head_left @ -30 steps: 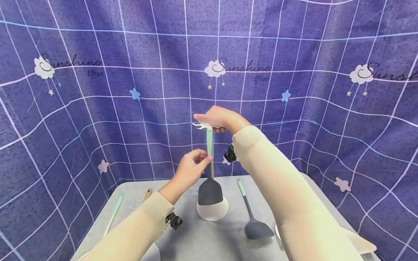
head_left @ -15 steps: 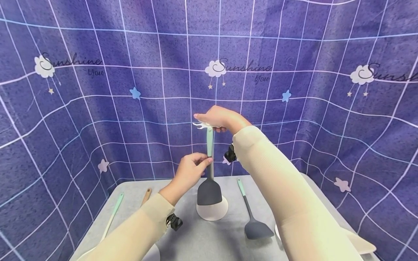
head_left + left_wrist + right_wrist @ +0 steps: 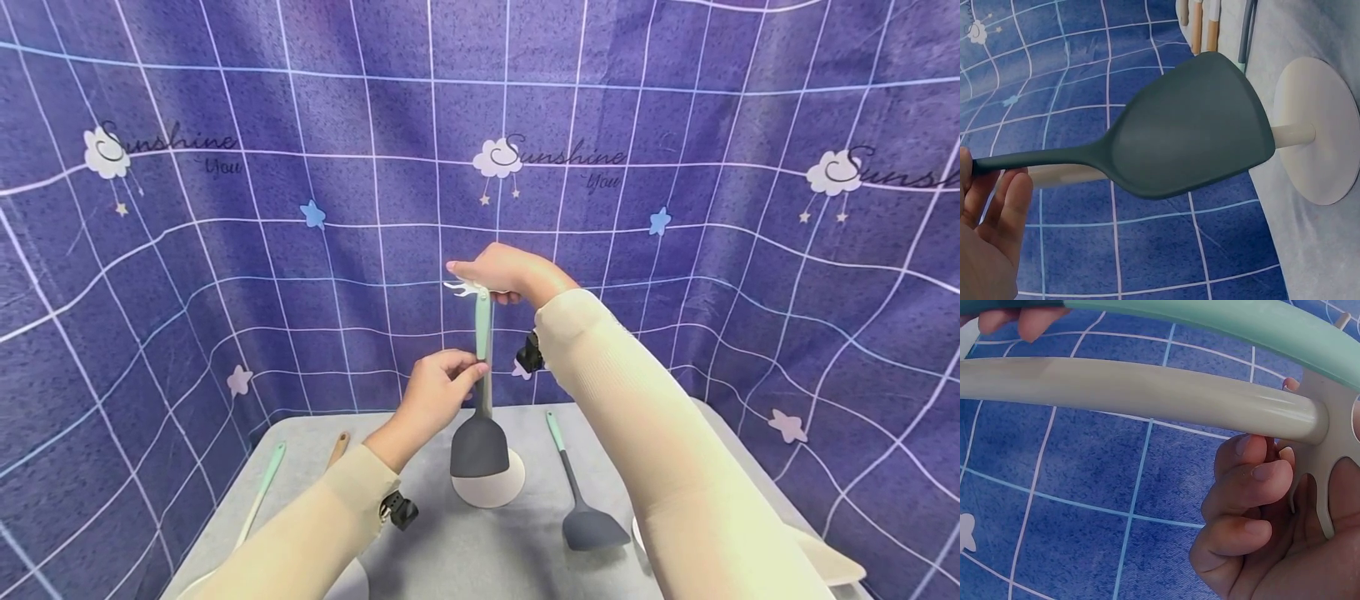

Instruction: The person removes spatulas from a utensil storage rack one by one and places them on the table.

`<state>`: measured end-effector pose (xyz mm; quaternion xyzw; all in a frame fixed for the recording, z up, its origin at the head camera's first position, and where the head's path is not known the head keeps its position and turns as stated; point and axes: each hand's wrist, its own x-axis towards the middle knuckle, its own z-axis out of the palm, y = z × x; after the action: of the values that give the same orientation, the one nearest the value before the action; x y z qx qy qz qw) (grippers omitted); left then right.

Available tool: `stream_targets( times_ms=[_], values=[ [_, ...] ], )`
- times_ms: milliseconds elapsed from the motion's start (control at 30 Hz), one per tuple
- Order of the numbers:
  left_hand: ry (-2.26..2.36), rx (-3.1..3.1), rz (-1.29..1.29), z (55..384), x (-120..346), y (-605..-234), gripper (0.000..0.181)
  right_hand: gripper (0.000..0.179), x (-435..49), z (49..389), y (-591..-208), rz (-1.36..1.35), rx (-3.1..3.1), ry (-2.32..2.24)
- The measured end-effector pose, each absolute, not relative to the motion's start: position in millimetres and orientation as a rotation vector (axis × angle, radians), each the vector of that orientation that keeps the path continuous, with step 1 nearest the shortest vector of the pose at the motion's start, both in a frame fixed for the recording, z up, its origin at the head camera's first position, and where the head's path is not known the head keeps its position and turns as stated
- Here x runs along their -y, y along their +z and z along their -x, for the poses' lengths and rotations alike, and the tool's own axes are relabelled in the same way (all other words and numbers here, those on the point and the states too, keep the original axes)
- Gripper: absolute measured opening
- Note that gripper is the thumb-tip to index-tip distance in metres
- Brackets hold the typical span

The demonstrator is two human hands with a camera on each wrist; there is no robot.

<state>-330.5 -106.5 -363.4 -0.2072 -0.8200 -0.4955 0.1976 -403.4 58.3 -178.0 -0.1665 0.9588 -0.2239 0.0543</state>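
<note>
In the middle of the head view stands a white utensil stand (image 3: 489,493) with a round base, a slim pole (image 3: 1147,384) and a hooked top. A spatula (image 3: 480,447) with a dark grey blade and mint handle hangs down in front of the pole, its handle end at a hook. My left hand (image 3: 442,387) pinches the spatula's dark shaft just below the mint part, between thumb and fingers. My right hand (image 3: 508,271) grips the stand's top from above, fingers curled under the hooks beside the pole. The blade covers part of the pole and base.
A second grey spatula (image 3: 588,527) lies on the grey table (image 3: 442,542) to the right. On the left lie a mint-handled utensil (image 3: 262,492) and a wooden handle (image 3: 340,447). Partly behind my right sleeve is a beige object (image 3: 832,560). A purple curtain (image 3: 375,192) surrounds the table.
My left hand has shifted slightly down the spatula, from the mint handle to the dark shaft. The blade has swung a little left and lower. My right hand stays on the stand's top.
</note>
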Motion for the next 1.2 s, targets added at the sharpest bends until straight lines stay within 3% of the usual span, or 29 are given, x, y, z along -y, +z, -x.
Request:
stream_targets(
  times_ms=[600, 1200],
  values=[
    [-1.318, 2.292, 0.639, 317, 110, -362, 0.009, 0.067, -58, 404, -179, 0.493, -2.912, -0.695],
    [-1.386, 2.373, 0.545, 310, 150, -382, 0.011, 0.067, -58, 406, -177, 0.486, -2.892, -0.704]
  ],
)
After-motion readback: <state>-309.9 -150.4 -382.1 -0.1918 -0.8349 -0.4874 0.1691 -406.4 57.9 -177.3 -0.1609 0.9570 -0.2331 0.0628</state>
